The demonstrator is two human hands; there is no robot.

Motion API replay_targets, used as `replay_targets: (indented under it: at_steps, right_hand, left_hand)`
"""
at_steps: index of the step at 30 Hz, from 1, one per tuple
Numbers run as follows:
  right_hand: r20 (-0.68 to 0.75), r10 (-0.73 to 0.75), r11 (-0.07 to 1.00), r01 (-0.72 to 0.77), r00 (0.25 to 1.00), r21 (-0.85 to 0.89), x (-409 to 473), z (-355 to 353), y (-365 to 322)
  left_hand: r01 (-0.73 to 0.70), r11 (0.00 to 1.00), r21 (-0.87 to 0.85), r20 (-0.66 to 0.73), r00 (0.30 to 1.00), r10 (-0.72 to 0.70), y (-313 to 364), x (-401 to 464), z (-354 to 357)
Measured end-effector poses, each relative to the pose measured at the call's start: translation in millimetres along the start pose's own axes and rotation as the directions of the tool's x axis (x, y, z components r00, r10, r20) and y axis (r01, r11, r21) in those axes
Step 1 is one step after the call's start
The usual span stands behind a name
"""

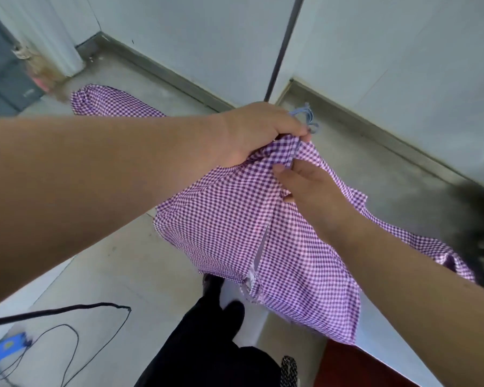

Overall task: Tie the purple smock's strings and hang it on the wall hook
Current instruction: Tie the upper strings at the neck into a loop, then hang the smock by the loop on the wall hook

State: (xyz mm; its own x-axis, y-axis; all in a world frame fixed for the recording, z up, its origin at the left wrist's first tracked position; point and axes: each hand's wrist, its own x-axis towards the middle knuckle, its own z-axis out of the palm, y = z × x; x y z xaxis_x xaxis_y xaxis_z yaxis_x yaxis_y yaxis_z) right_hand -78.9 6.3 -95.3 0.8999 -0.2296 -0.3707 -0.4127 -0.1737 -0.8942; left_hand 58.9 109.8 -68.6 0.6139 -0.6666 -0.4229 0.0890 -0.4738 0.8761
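The left hand's [259, 132] fingers were curled tight over a bunched top edge of the purple smock [252, 233], knuckles up, thumb tucked beneath against the cloth. Just past those fingertips the pale lilac strings [305, 118] stuck out in a small tangle of loops; whether they were knotted could not be made out. The right hand [305, 182] sat just below and beside the left, its thumb laid flat on the gingham and its fingers bent down into a fold, seemingly pinching the fabric, though the fingertips themselves were hidden behind the cloth.

From the two hands the smock hung in the air above the concrete floor [118, 261], draping down and to the right across the right forearm. A slit or open seam ran down its middle, showing a paler lining. One sleeve or flap trailed off to the upper left, passing behind the left forearm, which covered the stretch between.

Below the hem, dark trousers and a shoe showed. A black cable [67, 310] curled over the floor at lower left beside a small blue object [9, 344], too blurred to identify. A dark smudged shape at the right edge was cut off. Grey wall panels [193, 37] met at a corner behind.
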Motion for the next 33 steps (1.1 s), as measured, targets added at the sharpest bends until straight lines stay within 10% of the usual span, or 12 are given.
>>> replay_targets:
  at_steps: [14, 29, 33]
  right_hand:
    - [-0.255, -0.018, 0.988, 0.056, 0.967, 0.141, -45, 65, -130]
    - [-0.447, -0.068, 0.98, 0.143, 0.892, 0.138, -103, 118, -285]
    - [-0.343, -0.281, 0.951, 0.211, 0.896, -0.227, -127, 115, -331]
  left_hand:
    - [-0.029, 0.799, -0.601, 0.106, 0.988, 0.115, 44, -89, -93]
    - [-0.479, 0.843, -0.244, 0.001, 0.869, 0.494, 121, -176, -199]
    - [-0.604, 0.783, -0.15, -0.031, 0.794, 0.607, 141, -191, -218]
